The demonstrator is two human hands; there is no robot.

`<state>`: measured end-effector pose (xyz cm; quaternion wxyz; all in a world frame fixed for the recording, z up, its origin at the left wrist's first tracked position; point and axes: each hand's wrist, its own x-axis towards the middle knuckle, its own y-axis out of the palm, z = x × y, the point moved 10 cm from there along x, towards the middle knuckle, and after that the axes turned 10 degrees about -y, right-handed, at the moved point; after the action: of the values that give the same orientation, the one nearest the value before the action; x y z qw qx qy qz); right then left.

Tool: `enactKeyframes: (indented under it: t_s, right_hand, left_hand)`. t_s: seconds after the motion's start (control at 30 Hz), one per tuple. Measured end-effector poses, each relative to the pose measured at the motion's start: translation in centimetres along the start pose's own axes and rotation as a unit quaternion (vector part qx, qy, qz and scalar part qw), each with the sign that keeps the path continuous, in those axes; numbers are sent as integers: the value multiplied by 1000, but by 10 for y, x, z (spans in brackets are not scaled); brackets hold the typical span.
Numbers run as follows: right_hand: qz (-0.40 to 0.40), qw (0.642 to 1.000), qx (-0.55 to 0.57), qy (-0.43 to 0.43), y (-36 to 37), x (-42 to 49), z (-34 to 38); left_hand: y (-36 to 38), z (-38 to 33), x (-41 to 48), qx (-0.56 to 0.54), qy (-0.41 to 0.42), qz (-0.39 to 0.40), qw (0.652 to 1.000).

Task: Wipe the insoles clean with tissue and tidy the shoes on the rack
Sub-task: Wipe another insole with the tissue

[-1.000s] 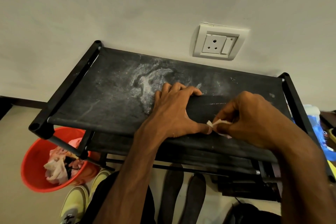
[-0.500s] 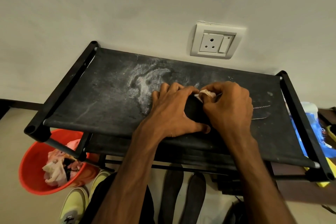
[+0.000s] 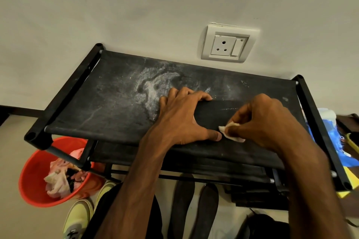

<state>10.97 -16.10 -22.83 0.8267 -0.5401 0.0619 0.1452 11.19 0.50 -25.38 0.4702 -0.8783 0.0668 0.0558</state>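
Bracing the dark insole (image 3: 209, 114) on the rack (image 3: 71, 93) top at mid-frame, the left hand (image 3: 182, 118) spans its width, fingers curled over the far edge and thumb on the near one. The right hand (image 3: 262, 122) pinches a tissue wad (image 3: 231, 132) against its near edge. The insole looks thin, light and floppy, best pinned by its edges; the tissue is soft and probably tears easily. Counted: one insole on top, two insoles on the floor (image 3: 181, 205) at lower centre, one tissue wad, two yellow shoes (image 3: 77, 219) and one orange bucket (image 3: 33, 180) at lower left.

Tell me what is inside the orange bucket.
Crumpled pink and white tissue with a dark scrap lies in the orange bucket. The rack corner covers its far side, and its bottom is hidden.
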Motion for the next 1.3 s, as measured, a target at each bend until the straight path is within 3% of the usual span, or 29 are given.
enactKeyframes:
  t_s: [0.2, 0.43, 0.57, 0.67, 0.87, 1.0, 1.17, 1.3]
  right_hand:
    - [-20, 1000, -12, 2, -2, 3, 1]
    - [-229, 972, 45, -14, -17, 7, 12]
    - [-292, 952, 81, -49, -16, 8, 19]
    - [-266, 958, 84, -63, -17, 12, 17]
    - [-58, 997, 56, -9, -9, 10, -1]
    - [13, 999, 23, 17, -4, 3, -7]
    - [-5, 999, 19, 29, -6, 6, -8]
    - [-127, 991, 32, 27, -16, 8, -5]
  left_hand:
    - [1, 1, 0, 6, 3, 4, 1000]
    - [2, 0, -1, 19, 7, 5, 1000]
    - [2, 1, -1, 18, 5, 5, 1000]
    - [1, 1, 0, 14, 3, 4, 1000]
    - [0, 1, 1, 14, -3, 6, 1000]
    - [0, 1, 0, 10, -6, 7, 1000]
    - [0, 2, 0, 8, -3, 8, 1000]
    - [1, 2, 0, 7, 1, 9, 1000]
